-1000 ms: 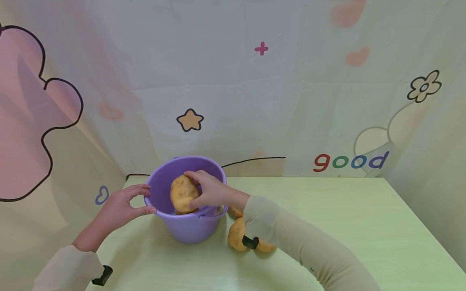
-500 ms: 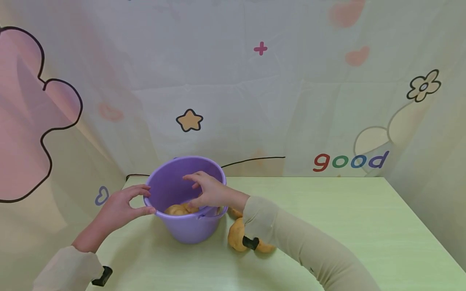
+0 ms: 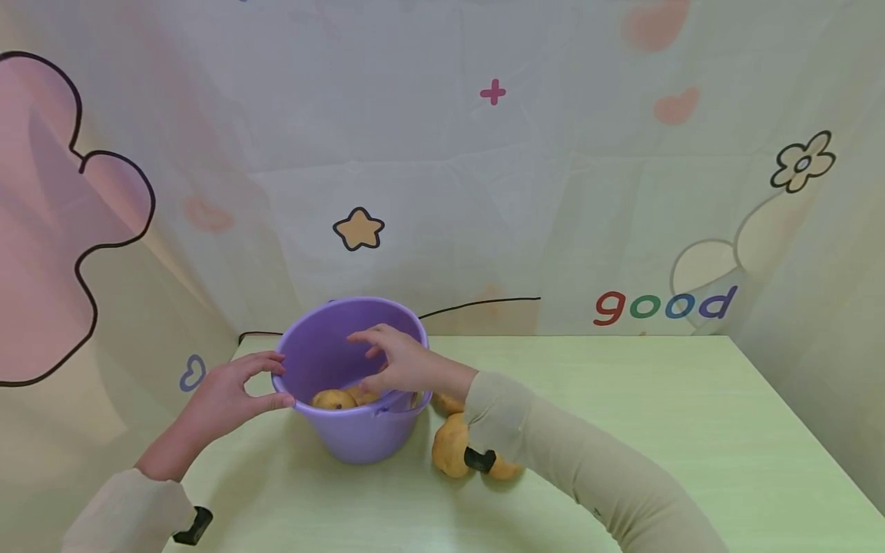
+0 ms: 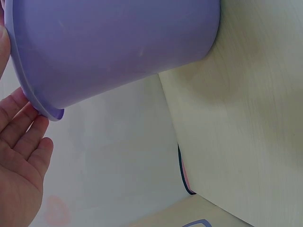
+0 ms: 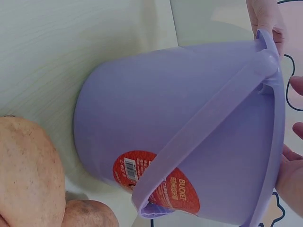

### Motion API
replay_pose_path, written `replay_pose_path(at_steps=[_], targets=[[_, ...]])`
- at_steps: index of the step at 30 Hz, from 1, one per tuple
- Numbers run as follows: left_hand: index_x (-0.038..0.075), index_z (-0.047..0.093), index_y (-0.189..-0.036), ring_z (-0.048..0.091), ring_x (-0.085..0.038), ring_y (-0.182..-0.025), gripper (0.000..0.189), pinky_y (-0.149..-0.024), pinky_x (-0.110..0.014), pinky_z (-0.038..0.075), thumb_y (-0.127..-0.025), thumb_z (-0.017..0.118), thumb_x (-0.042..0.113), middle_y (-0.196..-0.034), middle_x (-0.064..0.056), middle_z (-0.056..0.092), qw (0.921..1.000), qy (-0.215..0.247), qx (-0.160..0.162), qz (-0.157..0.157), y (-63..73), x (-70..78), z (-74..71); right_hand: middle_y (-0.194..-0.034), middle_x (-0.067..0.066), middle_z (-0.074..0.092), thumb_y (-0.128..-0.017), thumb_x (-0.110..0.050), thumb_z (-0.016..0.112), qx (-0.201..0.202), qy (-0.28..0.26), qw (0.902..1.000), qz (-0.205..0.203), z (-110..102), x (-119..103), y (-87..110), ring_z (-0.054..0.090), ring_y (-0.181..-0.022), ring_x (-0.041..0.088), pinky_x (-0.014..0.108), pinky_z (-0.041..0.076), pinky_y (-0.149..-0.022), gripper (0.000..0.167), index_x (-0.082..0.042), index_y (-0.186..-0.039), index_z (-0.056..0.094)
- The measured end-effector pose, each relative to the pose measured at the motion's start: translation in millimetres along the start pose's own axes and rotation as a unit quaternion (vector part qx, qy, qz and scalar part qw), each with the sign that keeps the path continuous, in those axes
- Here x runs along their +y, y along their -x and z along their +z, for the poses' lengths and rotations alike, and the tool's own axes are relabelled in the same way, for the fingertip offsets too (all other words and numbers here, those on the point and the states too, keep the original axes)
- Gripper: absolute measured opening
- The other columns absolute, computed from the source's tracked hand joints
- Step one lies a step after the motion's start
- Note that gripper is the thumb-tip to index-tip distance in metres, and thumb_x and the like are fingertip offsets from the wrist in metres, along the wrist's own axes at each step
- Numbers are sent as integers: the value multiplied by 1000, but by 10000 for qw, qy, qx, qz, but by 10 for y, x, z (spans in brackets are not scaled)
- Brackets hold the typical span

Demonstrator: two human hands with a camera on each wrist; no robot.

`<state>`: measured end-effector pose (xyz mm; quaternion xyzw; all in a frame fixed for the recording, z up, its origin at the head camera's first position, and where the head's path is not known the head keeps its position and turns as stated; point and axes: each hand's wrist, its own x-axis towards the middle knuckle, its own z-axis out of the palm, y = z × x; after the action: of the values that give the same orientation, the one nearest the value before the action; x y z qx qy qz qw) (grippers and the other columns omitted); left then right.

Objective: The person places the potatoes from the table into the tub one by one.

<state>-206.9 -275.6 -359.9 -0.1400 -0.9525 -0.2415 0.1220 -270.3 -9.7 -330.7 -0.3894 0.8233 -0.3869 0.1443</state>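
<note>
A purple plastic bucket (image 3: 359, 438) stands on the table, its mouth facing up and toward me. My left hand (image 3: 228, 395) holds the bucket's rim at the left, thumb in front and fingers farther back. Over the mouth hovers my right hand (image 3: 404, 361), fingers apart and nothing in them. Inside the bucket a potato (image 3: 333, 399) shows just above the near rim, with more potato beside it, partly hidden by the rim. Right of the bucket several potatoes (image 3: 451, 445) lie together, partly covered by the right sleeve.
The bucket's handle (image 5: 208, 123) hangs down on its right side, across a red label (image 5: 182, 189). Pale green table (image 3: 622, 430) stretches to the right. A printed curtain (image 3: 442, 230) rises behind the table's back edge.
My right hand has let go of a potato, which dropped to the bottom of the bucket and settled there. The left hand has stayed at the rim.
</note>
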Motion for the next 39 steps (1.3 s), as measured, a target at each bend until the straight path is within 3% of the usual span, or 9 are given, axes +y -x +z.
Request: replay_pose_path(at_steps=[11,23,32,39], targets=[[7,63,-100,49,-33,-112,52,-81,-49,43,-66,71,47,-118,-11,57,10000,-9,-28,-38,1,0,-18,-126,11,41,-75,-11,67,-9,75,9998,-191,-59,9,81,49,-111,25,20,46,-78,64,-6,-132,39],[7,63,-97,51,-34,-110,49,-79,-49,43,-66,72,43,-115,-12,59,9999,-81,84,110,-9,-13,-8,-124,9,46,-77,-8,64,48,54,9998,-191,-167,35,227,52,-105,20,19,47,-77,54,-7,-127,45],[7,63,-99,49,-34,-111,51,-80,-49,43,-67,71,46,-117,-12,58,10000,-42,-31,33,-9,-6,0,-122,10,51,-76,-5,62,360,-143,9984,-417,-205,43,310,55,-102,24,20,48,-76,47,-3,-122,50],[8,63,-100,50,-32,-112,51,-79,-46,43,-67,71,46,-117,-9,58,10000,-24,17,1,-1,14,-2,-115,12,55,-77,-5,63,629,-307,9959,-571,-235,72,373,56,-96,20,18,48,-76,41,0,-116,53]])
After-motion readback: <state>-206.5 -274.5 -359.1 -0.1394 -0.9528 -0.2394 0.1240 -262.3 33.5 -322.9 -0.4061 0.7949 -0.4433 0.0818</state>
